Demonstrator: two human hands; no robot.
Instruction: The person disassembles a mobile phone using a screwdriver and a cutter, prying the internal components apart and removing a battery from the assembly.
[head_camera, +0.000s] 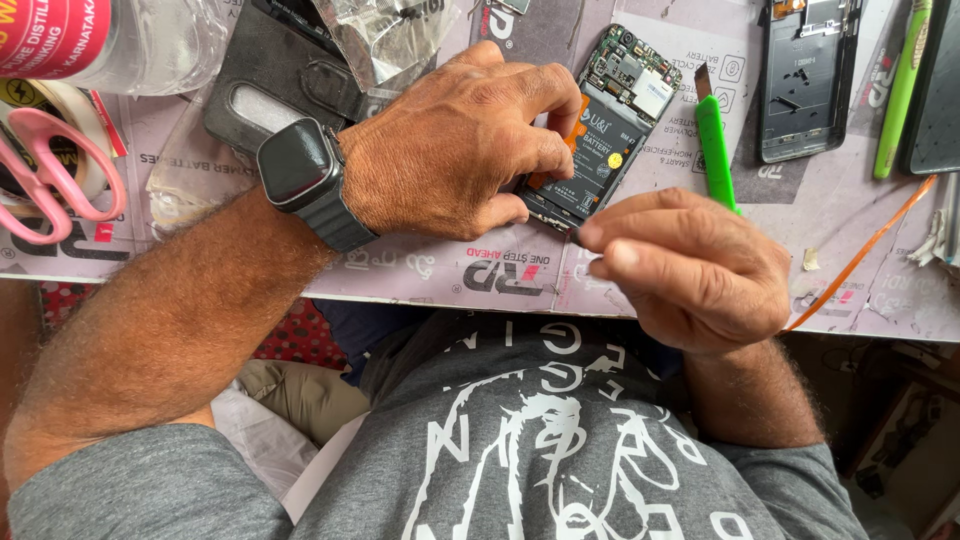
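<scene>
Left hand (455, 150) presses down on the opened phone (600, 130), steadying it; right hand (690, 265) pinches a thin tool at its near edge, green pry tool (714, 145) lying just right.

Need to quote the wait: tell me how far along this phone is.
Done: the opened phone has its back off, battery and circuit board exposed. In hand: left hand steadies it; right hand pinches something small at its lower corner. Left: the separate phone frame lies apart, unattached.
</scene>
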